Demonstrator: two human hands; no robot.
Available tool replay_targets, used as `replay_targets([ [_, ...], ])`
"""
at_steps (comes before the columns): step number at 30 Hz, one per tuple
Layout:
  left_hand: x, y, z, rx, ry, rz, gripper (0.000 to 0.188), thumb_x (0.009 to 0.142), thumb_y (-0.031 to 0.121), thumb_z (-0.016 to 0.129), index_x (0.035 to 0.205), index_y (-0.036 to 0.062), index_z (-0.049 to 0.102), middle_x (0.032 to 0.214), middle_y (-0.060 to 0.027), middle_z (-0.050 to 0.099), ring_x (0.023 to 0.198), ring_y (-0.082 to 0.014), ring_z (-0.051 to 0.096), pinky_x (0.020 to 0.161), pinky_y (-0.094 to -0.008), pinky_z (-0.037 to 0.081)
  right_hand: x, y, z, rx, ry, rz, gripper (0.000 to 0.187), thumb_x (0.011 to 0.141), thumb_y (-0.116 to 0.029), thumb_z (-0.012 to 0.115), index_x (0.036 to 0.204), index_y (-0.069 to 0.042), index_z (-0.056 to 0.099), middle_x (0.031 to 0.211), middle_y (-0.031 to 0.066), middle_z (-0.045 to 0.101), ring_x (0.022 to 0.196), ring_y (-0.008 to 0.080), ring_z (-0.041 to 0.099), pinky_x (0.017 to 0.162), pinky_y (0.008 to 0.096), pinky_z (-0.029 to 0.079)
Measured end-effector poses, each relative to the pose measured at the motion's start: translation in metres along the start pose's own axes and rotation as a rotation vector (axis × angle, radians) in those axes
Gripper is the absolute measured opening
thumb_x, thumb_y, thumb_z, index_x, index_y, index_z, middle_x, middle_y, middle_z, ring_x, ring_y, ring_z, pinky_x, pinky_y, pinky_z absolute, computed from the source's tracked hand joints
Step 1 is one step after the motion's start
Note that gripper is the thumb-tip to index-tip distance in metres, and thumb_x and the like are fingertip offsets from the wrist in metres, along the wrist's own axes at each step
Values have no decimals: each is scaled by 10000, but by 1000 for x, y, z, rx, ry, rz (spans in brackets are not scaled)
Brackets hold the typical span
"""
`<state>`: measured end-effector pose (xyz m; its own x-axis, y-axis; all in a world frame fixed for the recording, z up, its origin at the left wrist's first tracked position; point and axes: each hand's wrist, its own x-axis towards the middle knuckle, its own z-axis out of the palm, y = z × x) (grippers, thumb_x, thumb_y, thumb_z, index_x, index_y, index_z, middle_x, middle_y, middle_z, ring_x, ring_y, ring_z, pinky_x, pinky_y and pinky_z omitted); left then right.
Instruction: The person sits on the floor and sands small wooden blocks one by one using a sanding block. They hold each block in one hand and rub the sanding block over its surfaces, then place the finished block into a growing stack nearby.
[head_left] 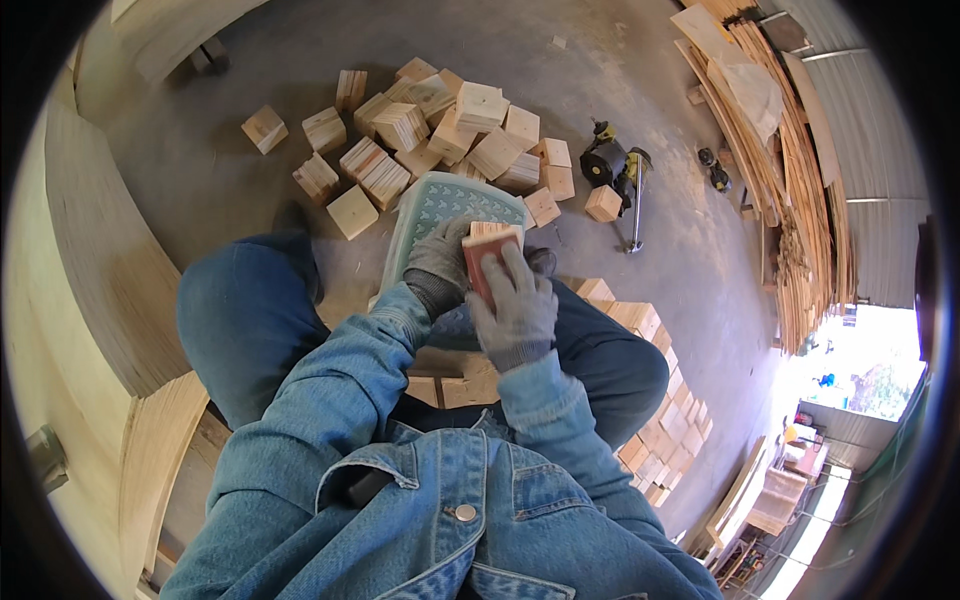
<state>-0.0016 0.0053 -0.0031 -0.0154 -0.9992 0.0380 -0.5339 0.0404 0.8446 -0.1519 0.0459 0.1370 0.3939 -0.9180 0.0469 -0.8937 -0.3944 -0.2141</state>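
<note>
Both my hands wear grey work gloves and meet over a pale teal plastic stool (pixel 408 215) between my knees. My left hand (pixel 440 262) grips a small layered plywood block (pixel 496 232) from its left side. The block is tilted, with its striped edge at the top and a reddish-brown face turned toward me. Across that face lie the bent fingers of my right hand (pixel 515 312), closed on the block from the right. Whether the reddish-brown face is part of the block or a separate piece held against it, I cannot tell.
Beyond the stool lies a heap of wooden blocks (pixel 480 108). Stacked blocks (pixel 650 425) stand beside my right knee. Black-and-yellow power tools (pixel 608 165) rest on the floor at the right. Long boards (pixel 790 200) line the far-right wall; curved plywood panels (pixel 100 260) rise at my left.
</note>
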Motion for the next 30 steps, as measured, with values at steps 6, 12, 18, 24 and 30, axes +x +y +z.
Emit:
replay_targets([
  [6,0,-2,7,50,78,98,745,838,345,833,1462,87,520,1393,-204,588,1295,-378,586,1178,-444,454,-29,5,2,27,16,-54,605,819,-300,837,1401,-191,710,1554,115,572,1204,423,612,1062,545,488],
  [12,7,2,8,-86,55,42,728,817,274,861,1421,87,500,1317,-192,593,1246,-385,595,1134,-463,469,72,4,-2,-7,28,75,570,887,-382,771,1418,-188,698,1572,92,570,1224,446,619,1075,544,488],
  [18,5,-11,1,-22,58,70,846,783,348,871,1494,119,473,1441,-192,562,1370,-396,542,1189,-485,443,61,-4,-3,5,0,60,605,894,-376,772,1453,-164,674,1584,119,557,1224,451,612,1087,521,480],
  [24,2,-4,4,22,-39,26,855,815,396,849,1529,122,465,1497,-180,540,1423,-368,508,1225,-453,411,-38,5,-1,-10,8,-58,623,855,-316,809,1444,-161,679,1580,126,545,1243,416,585,1060,545,472],
  [30,6,-12,14,-167,34,13,662,873,266,813,1448,104,529,1395,-184,596,1317,-376,577,1178,-439,449,4,1,1,-32,15,-82,563,861,-314,803,1394,-166,697,1563,105,560,1204,411,612,1015,556,493],
])
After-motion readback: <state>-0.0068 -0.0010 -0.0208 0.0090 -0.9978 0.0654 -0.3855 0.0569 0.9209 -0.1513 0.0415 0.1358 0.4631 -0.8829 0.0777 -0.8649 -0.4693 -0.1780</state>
